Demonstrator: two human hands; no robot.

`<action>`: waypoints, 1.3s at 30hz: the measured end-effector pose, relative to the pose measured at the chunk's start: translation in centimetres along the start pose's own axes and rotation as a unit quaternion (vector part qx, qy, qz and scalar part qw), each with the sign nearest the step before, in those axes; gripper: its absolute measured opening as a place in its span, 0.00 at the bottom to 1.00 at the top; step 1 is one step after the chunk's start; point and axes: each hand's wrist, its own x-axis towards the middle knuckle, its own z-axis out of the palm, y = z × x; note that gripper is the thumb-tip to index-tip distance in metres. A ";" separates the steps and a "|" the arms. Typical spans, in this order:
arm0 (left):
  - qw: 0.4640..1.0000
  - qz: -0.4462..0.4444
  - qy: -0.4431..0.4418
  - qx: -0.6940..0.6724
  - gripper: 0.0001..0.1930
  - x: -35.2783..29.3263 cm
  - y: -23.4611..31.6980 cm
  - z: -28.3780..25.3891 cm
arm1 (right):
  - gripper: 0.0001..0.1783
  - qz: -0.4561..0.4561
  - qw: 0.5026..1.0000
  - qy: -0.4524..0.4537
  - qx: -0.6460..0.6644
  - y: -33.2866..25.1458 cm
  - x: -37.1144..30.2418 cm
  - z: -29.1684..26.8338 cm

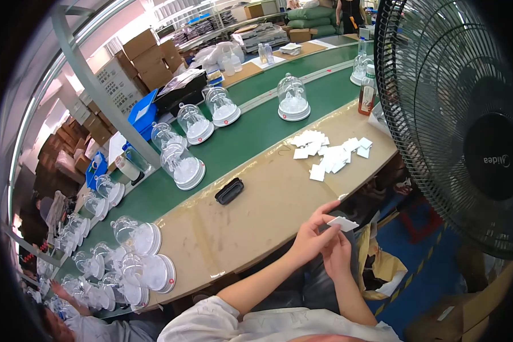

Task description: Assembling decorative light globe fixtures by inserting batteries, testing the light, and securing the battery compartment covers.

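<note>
In front of my body, past the near edge of the workbench, I hold a small white square piece [343, 223]. My left hand [309, 235] pinches it by one side, thumb on top, with a finger stretched out beyond it. Just below, my right hand [337, 255] is closed with its fingertips at the piece's lower edge; part of the grip is hidden. A loose pile of similar white square pieces [335, 157] lies on the brown-covered bench top [262, 196]. To the left of the pile sits a small black oblong tray [229, 191].
Clear domes on white bases, such as one dome [293, 102], stand along the green conveyor belt [251, 122], crowded at the left. A large black fan [467, 125] looms at the right beside a bottle of reddish liquid [366, 94]. Another person's arm [68, 297] reaches among domes at lower left.
</note>
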 end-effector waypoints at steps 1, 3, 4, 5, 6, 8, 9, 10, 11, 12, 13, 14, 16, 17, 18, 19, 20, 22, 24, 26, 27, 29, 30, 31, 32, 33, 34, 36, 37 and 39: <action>0.998 -0.065 -0.017 -0.008 0.06 0.3 0.8 -0.4 | 0.15 -0.014 0.998 -0.027 0.059 -0.2 0.1 0.0; 0.997 -0.072 -0.011 -0.007 0.06 0.6 -0.3 -1.0 | 0.15 -0.050 0.987 -0.083 0.131 -0.8 0.4 0.1; 0.997 -0.076 -0.010 -0.007 0.07 0.9 -0.7 -1.1 | 0.15 -0.049 0.987 -0.082 0.131 -1.2 0.5 0.2; 0.993 -0.112 -0.016 -0.024 0.07 0.7 -0.8 -1.2 | 0.16 -0.043 0.989 -0.094 0.109 -1.7 0.6 0.2; 0.993 -0.112 -0.017 -0.025 0.07 0.7 -0.9 -1.0 | 0.16 -0.038 0.990 -0.105 0.088 -1.9 0.8 0.1; 0.962 -0.223 -0.006 -0.158 0.07 0.7 -1.2 -0.9 | 0.17 -0.034 0.992 -0.099 0.068 -1.6 1.4 -0.4; 0.961 -0.225 -0.007 -0.159 0.07 0.9 -1.6 -0.9 | 0.17 -0.003 0.994 -0.078 0.078 -1.8 1.6 -0.4; 0.954 -0.246 -0.016 -0.171 0.08 1.2 -2.1 -1.0 | 0.17 0.028 0.994 -0.060 0.087 -1.9 2.0 -0.4; 0.946 -0.267 -0.025 -0.183 0.08 1.5 -2.5 -1.0 | 0.17 0.024 0.992 -0.047 0.112 -1.6 2.4 -0.7; 0.946 -0.266 -0.023 -0.184 0.08 1.6 -2.9 -0.8 | 0.17 0.025 0.992 -0.048 0.111 -1.8 2.6 -0.7; 0.959 -0.233 -0.037 -0.157 0.08 2.0 -3.4 -0.2 | 0.17 0.000 0.993 -0.020 0.115 -2.1 2.8 -0.7; 0.970 -0.199 -0.050 -0.130 0.08 2.4 -3.7 0.0 | 0.16 -0.024 0.993 0.007 0.119 -2.3 3.0 -0.9; 0.985 -0.144 -0.092 -0.037 0.13 3.5 -3.6 -0.5 | 0.11 -0.082 0.991 0.046 0.094 -1.7 4.1 -3.0; 0.992 -0.045 -0.107 0.056 0.17 4.5 -3.1 -1.0 | 0.10 -0.073 0.993 0.055 0.080 -2.3 4.3 -3.5; 0.980 0.055 -0.121 0.147 0.22 5.6 -2.8 -1.8 | 0.10 -0.064 0.994 0.064 0.065 -2.6 4.3 -4.2; 0.965 0.093 -0.138 0.201 0.30 7.5 -2.3 -3.4 | 0.07 -0.074 0.995 0.051 0.041 -2.8 4.4 -4.8; 0.959 0.137 -0.109 0.223 0.31 10.0 -2.7 -5.0 | 0.07 -0.077 0.995 0.053 0.037 -2.7 4.3 -5.7; 0.930 0.201 -0.025 0.306 0.32 15.7 -4.5 -9.1 | 0.04 -0.031 0.997 0.054 -0.036 -2.2 3.8 -7.1; 0.846 0.259 0.059 0.462 0.37 22.6 -5.3 -14.5 | 0.02 -0.039 0.994 0.057 -0.079 -2.5 4.1 -7.0; 0.790 0.295 0.159 0.513 0.44 28.3 -7.3 -19.4 | 0.02 -0.042 0.989 0.041 -0.138 -2.2 4.5 -6.4; 0.761 0.258 0.195 0.562 0.48 30.5 -8.1 -21.6 | 0.02 -0.052 0.988 0.047 -0.136 -1.9 5.0 -6.2; 0.760 0.213 0.241 0.565 0.57 34.7 -9.3 -23.5 | 0.02 -0.050 0.986 0.071 -0.142 -2.0 5.4 -6.3; 0.769 0.209 0.241 0.554 0.57 36.4 -9.7 -23.4 | 0.02 -0.053 0.984 0.092 -0.140 -2.0 5.6 -6.5; 0.770 0.169 0.244 0.564 0.58 37.8 -9.8 -22.7 | 0.02 -0.054 0.982 0.103 -0.150 -1.8 5.6 -6.9; 0.766 0.128 0.250 0.578 0.59 38.8 -10.1 -23.0 | 0.03 -0.069 0.982 0.095 -0.145 -1.5 5.4 -7.2; 0.771 0.124 0.251 0.572 0.59 40.0 -10.5 -23.7 | 0.05 -0.085 0.983 0.086 -0.139 -1.2 5.4 -7.3; 0.794 0.136 0.246 0.539 0.59 41.0 -11.2 -24.8 | 0.05 -0.084 0.982 0.088 -0.144 -1.1 5.4 -7.1; 0.820 0.150 0.239 0.498 0.59 41.4 -11.8 -25.0 | 0.06 -0.095 0.983 0.067 -0.142 -1.3 5.4 -6.8; 0.822 0.138 0.246 0.495 0.59 41.1 -11.6 -24.8 | 0.06 -0.092 0.982 0.071 -0.149 -1.4 5.3 -6.6; 0.813 0.128 0.260 0.505 0.57 40.1 -10.7 -23.7 | 0.06 -0.105 0.981 0.078 -0.143 -1.4 4.8 -6.7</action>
